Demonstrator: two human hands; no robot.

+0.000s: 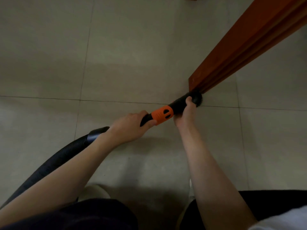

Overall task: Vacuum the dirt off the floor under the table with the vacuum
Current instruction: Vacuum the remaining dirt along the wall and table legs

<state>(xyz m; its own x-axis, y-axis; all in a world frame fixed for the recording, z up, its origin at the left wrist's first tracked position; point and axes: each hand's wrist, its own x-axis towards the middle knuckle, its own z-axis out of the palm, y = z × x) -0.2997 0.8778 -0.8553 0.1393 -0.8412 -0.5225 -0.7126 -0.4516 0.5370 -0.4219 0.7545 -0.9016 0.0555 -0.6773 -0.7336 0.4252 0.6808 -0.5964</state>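
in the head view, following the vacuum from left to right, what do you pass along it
ribbed black hose → left hand gripping the handle → orange collar → right hand holding the black nozzle → brush tip at the foot of the wooden table leg

A red-brown wooden leg [245, 52] blocks the way just ahead and right of the hands; open tiled floor [116, 55] lies ahead and left.

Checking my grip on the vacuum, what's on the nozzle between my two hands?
In the head view, the orange ribbed plastic collar with dark oval slots sits between the left hand and right hand.
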